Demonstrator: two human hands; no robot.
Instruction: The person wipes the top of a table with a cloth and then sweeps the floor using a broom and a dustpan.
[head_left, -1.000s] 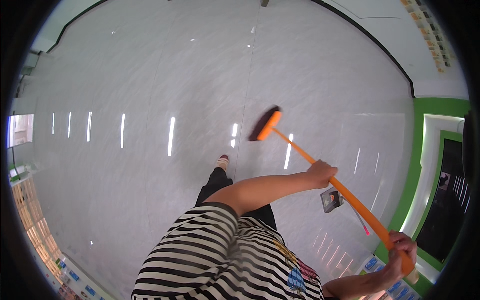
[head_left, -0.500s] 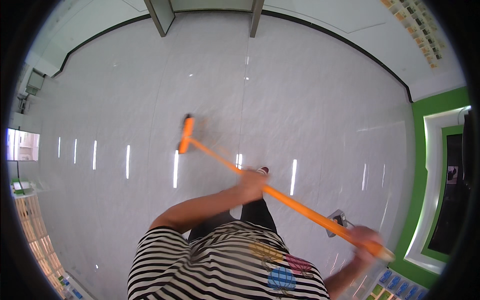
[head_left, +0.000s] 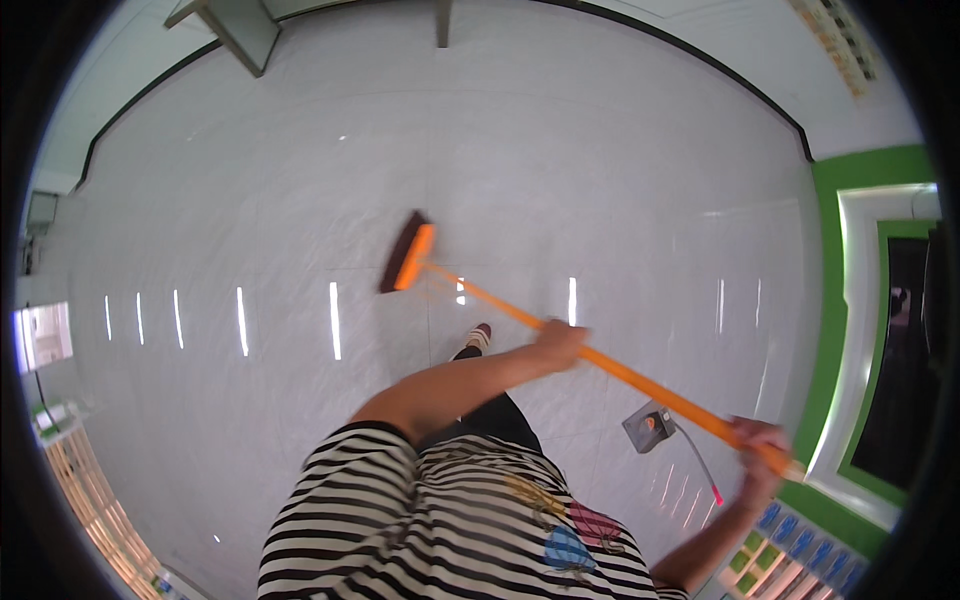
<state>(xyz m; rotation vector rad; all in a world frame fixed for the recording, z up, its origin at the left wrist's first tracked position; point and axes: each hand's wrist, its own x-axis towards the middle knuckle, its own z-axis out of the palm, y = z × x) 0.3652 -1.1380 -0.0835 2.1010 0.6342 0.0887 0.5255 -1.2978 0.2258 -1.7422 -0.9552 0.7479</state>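
Observation:
I hold a broom (head_left: 655,390) with an orange handle slanting from the right side up toward the middle of the floor. My left hand (head_left: 560,345) is wrapped round the handle about midway. Near the handle's end, my right hand (head_left: 762,450) grips it too, slightly blurred. The broom head (head_left: 410,256), an orange block with dark bristles, is at the far end, tilted so the bristles show on its left side. I cannot tell whether the bristles touch the floor.
Glossy grey floor tiles (head_left: 300,220) reflect strips of light. A small grey box (head_left: 649,427) with a thin cord lies below the handle. My shoe (head_left: 479,337) is in front of me. A green-framed wall panel (head_left: 830,300) stands at right, wooden slatted shelving (head_left: 90,490) at lower left.
The broom head has swung to the right and turned so more of its bristles show. Both hands have shifted right with the handle. One foot appears further left, and the whole view has shifted.

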